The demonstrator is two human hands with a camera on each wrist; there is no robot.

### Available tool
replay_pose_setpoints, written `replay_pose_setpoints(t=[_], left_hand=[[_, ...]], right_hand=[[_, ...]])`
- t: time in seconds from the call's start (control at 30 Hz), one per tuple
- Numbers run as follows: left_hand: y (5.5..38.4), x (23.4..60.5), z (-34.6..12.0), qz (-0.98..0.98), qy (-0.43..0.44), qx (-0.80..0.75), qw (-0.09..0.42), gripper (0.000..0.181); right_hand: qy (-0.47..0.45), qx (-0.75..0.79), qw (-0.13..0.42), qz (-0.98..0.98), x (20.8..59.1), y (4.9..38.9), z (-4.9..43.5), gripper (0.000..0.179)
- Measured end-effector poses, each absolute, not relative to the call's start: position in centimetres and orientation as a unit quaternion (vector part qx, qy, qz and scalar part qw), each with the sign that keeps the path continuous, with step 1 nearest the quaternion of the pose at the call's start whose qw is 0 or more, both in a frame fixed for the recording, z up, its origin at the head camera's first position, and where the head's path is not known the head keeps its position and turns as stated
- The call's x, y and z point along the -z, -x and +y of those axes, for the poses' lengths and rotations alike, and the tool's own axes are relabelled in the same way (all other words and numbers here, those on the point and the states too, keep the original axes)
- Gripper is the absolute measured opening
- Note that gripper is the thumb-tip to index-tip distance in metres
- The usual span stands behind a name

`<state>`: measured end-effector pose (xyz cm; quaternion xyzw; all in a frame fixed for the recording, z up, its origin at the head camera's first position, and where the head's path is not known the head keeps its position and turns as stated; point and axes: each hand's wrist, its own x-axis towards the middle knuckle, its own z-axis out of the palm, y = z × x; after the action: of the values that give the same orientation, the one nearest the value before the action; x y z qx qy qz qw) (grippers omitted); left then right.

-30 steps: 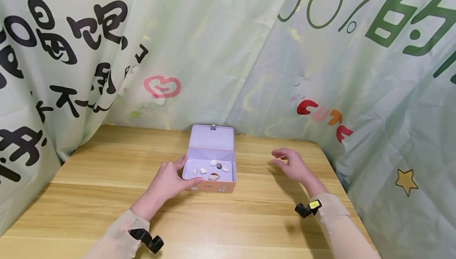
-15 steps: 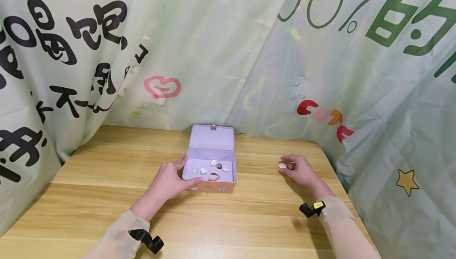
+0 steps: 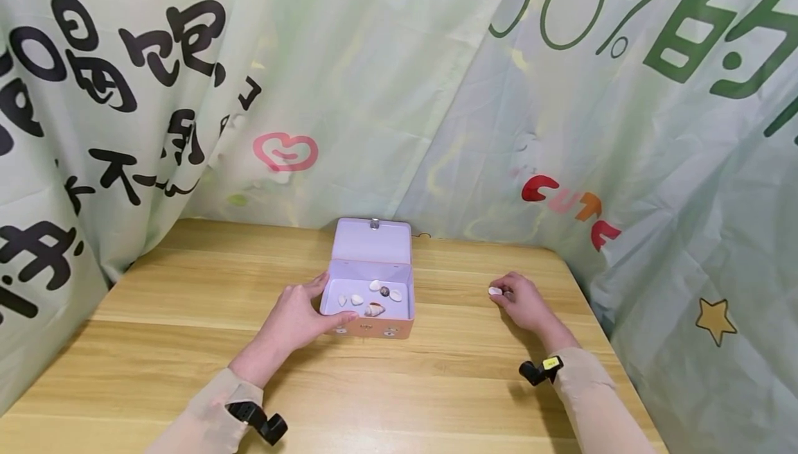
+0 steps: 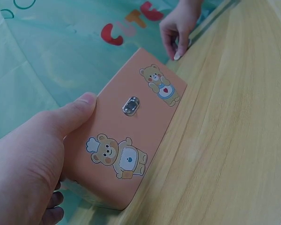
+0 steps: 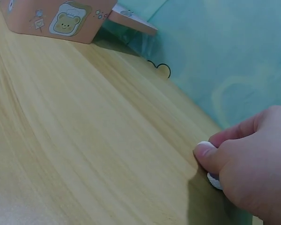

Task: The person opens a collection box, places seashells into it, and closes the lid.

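Note:
An orange tin box (image 3: pixel 374 329) with a lilac inside and a raised lid (image 3: pixel 372 242) stands on the table. Several small seashells lie in it, among them a dark round shell (image 3: pixel 384 292) and a brown-and-white spiral shell (image 3: pixel 374 310). My left hand (image 3: pixel 299 319) grips the box's left front corner, its thumb over the front rim. To the right, my right hand (image 3: pixel 526 301) is low at the tabletop and pinches a white seashell (image 3: pixel 495 291). In the right wrist view a second white piece (image 5: pixel 214 181) shows below the thumb; the fingers partly hide both.
The wooden table (image 3: pixel 436 385) has light planks. A printed curtain (image 3: pixel 386 93) hangs along its back and sides, close behind the lid. Bear pictures and a metal clasp (image 4: pixel 130 106) mark the box's front.
My right hand has moved slightly right and down to the table, and its fingers have come together on the white seashell. The left hand and the box stay put.

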<state>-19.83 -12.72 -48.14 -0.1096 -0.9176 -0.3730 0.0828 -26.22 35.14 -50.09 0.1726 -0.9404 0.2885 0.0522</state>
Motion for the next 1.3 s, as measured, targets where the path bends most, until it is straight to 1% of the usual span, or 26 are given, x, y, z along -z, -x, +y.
replay_pose_setpoints(t=[0.13, 0.27, 0.4, 0.6, 1.03, 1.3], left_hand=[[19.8, 48.2, -12.6, -0.917, 0.115, 0.371, 0.087, 0.121], [19.9, 48.3, -12.6, -0.918, 0.117, 0.37, 0.086, 0.122], [19.9, 48.4, -12.7, -0.918, 0.116, 0.369, 0.086, 0.122], [19.8, 48.4, -12.7, -0.919, 0.116, 0.368, 0.087, 0.121], [19.8, 48.3, -12.7, -0.918, 0.115, 0.368, 0.088, 0.121], [19.8, 48.1, -12.7, -0.918, 0.111, 0.371, 0.081, 0.122]], right_hand=[[-0.187, -0.275, 0.071, -0.94, 50.3, 26.0, 35.2, 0.012], [-0.178, -0.289, 0.06, -0.939, 50.2, 25.8, 35.0, 0.009], [-0.167, -0.313, 0.049, -0.934, 49.5, 25.7, 34.6, 0.016], [-0.182, -0.317, 0.059, -0.929, 47.8, 25.8, 33.1, 0.025], [-0.251, -0.311, 0.083, -0.913, 44.2, 25.8, 28.9, 0.025], [-0.271, -0.323, 0.065, -0.905, 42.7, 25.7, 26.1, 0.027]])
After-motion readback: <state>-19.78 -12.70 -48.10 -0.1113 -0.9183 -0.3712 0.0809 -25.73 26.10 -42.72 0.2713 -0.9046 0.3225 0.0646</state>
